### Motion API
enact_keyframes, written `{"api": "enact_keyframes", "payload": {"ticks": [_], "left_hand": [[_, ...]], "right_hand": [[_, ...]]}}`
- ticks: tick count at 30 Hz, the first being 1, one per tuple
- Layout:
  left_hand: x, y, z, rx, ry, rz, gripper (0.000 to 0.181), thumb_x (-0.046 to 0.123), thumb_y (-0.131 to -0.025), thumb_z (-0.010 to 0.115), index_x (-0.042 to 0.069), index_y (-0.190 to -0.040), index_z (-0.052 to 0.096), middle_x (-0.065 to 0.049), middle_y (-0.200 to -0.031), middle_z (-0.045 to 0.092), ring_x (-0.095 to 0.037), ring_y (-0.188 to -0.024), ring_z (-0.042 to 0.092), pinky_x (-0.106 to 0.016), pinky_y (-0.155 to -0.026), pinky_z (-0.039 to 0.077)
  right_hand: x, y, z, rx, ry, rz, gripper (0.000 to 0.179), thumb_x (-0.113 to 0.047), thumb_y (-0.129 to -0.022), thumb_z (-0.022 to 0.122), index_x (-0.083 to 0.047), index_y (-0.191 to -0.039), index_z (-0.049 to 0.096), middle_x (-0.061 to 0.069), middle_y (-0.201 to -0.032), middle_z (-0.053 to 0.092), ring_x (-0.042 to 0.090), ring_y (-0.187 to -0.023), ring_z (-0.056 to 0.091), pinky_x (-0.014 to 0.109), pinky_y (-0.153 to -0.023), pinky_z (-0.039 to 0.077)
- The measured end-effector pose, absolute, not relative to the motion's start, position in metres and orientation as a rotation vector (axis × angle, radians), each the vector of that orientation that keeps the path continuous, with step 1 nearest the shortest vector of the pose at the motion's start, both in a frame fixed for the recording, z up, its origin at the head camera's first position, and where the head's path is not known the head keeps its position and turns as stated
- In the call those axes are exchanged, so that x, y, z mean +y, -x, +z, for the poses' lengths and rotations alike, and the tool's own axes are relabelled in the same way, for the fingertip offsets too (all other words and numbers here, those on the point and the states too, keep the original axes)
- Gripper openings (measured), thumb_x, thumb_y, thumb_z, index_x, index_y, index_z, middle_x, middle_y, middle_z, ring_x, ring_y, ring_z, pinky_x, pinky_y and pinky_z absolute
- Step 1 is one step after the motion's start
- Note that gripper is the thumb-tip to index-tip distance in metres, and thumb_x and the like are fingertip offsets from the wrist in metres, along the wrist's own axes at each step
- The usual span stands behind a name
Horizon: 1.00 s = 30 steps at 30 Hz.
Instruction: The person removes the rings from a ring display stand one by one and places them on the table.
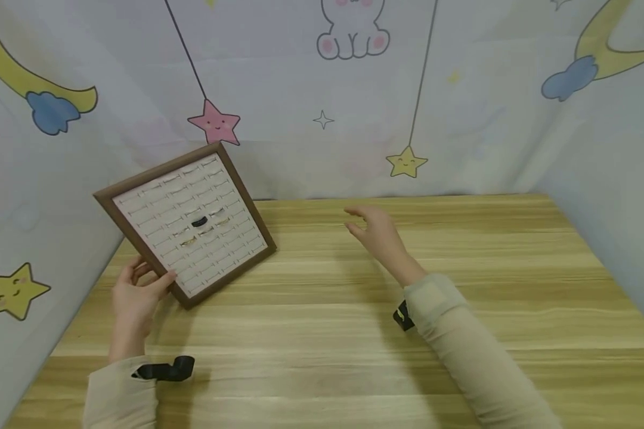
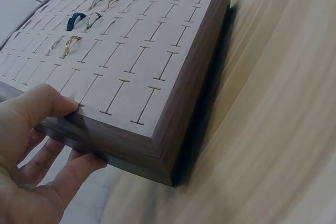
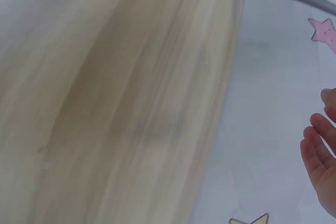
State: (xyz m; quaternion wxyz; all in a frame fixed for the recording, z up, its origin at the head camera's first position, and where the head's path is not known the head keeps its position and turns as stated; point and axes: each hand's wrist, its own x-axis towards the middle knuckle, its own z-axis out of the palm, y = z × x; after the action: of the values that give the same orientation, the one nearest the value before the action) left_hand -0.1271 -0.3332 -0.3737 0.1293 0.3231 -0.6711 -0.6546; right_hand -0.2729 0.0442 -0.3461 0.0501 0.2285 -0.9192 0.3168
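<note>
the left hand (image 1: 139, 295) holds a brown-framed ring board (image 1: 204, 290) by its seven o'clock edge, thumb bent over the frame onto the pale slotted face, other fingers against the side and underneath. the board sits at nine o'clock in the head view, tilted, its face turned up toward the wearer; whether its lower edge touches the wooden table (image 1: 322, 333) i cannot tell. six rings stand in its slots. a dark ring (image 2: 75, 22) is near the middle; in the left wrist view one gold ring (image 2: 112, 2) lies at its two o'clock, another gold ring (image 2: 71, 46) at its six, with three silver rings (image 2: 93, 21) close by.

the right hand (image 1: 378, 233) hangs at three o'clock from the board, well apart from it, fingers loosely curved, a narrow gap to the thumb, holding nothing. a pink star (image 1: 214, 122) on the backdrop (image 1: 311, 161) shows at the board's one o'clock.
</note>
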Motion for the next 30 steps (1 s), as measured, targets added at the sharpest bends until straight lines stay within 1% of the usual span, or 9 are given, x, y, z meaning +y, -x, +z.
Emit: {"api": "enact_keyframes", "payload": {"ticks": [6, 11, 18, 21, 23, 26, 30], "left_hand": [[-0.32, 0.133, -0.374, -2.104, -0.863, -1.837, 0.075, 0.004, -0.085, 0.069, 0.018, -0.149, 0.031, 0.019, -0.105, 0.047, 0.004, -0.087, 0.053, -0.01, -0.065, 0.051], [-0.311, 0.137, -0.375, -2.16, -0.811, -1.841, 0.074, 0.004, -0.085, 0.069, 0.016, -0.148, 0.032, 0.019, -0.106, 0.047, 0.004, -0.088, 0.053, -0.011, -0.066, 0.051], [-0.295, 0.145, -0.375, -2.225, -0.703, -1.887, 0.076, 0.001, -0.085, 0.068, 0.013, -0.149, 0.029, 0.017, -0.108, 0.046, 0.005, -0.088, 0.055, -0.011, -0.07, 0.052], [-0.288, 0.148, -0.375, -2.276, -0.673, -1.876, 0.077, 0.002, -0.085, 0.067, 0.013, -0.15, 0.027, 0.015, -0.112, 0.045, 0.005, -0.09, 0.054, -0.011, -0.072, 0.052], [-0.283, 0.15, -0.374, -2.321, -0.647, -1.863, 0.077, 0.004, -0.086, 0.068, 0.014, -0.151, 0.026, 0.012, -0.117, 0.045, 0.004, -0.092, 0.053, -0.012, -0.073, 0.052], [-0.277, 0.153, -0.373, -2.371, -0.606, -1.85, 0.077, 0.006, -0.087, 0.067, 0.013, -0.151, 0.025, 0.004, -0.128, 0.044, 0.001, -0.096, 0.052, -0.012, -0.075, 0.052], [-0.268, 0.156, -0.372, -2.405, -0.56, -1.851, 0.075, 0.006, -0.088, 0.065, 0.011, -0.151, 0.025, -0.008, -0.139, 0.04, -0.007, -0.104, 0.053, -0.013, -0.076, 0.052]], "right_hand": [[0.021, 0.269, -0.339, -2.723, -0.789, 0.932, 0.032, -0.014, -0.09, 0.065, -0.006, -0.121, 0.065, 0.011, -0.121, 0.067, 0.027, -0.115, 0.061, 0.04, -0.098, 0.05], [0.007, 0.265, -0.335, -2.697, -0.842, 0.987, 0.031, -0.013, -0.09, 0.065, -0.005, -0.121, 0.064, 0.01, -0.121, 0.067, 0.026, -0.115, 0.061, 0.039, -0.099, 0.049], [-0.007, 0.263, -0.334, -2.639, -0.889, 1.024, 0.028, -0.013, -0.09, 0.066, -0.003, -0.116, 0.066, 0.011, -0.117, 0.068, 0.025, -0.111, 0.063, 0.036, -0.097, 0.05], [-0.012, 0.262, -0.333, -2.632, -0.902, 1.029, 0.027, -0.012, -0.09, 0.066, -0.003, -0.115, 0.067, 0.011, -0.116, 0.069, 0.024, -0.109, 0.064, 0.034, -0.096, 0.051], [-0.015, 0.262, -0.332, -2.639, -0.905, 1.046, 0.027, -0.011, -0.09, 0.065, -0.003, -0.115, 0.067, 0.012, -0.116, 0.069, 0.024, -0.109, 0.064, 0.034, -0.095, 0.051], [-0.018, 0.261, -0.331, -2.656, -0.906, 1.058, 0.026, -0.01, -0.09, 0.064, -0.004, -0.115, 0.067, 0.011, -0.116, 0.068, 0.024, -0.108, 0.063, 0.034, -0.094, 0.052], [-0.02, 0.26, -0.33, -2.66, -0.902, 1.06, 0.024, -0.009, -0.091, 0.064, -0.005, -0.114, 0.067, 0.01, -0.114, 0.069, 0.022, -0.105, 0.064, 0.032, -0.091, 0.053]]}}
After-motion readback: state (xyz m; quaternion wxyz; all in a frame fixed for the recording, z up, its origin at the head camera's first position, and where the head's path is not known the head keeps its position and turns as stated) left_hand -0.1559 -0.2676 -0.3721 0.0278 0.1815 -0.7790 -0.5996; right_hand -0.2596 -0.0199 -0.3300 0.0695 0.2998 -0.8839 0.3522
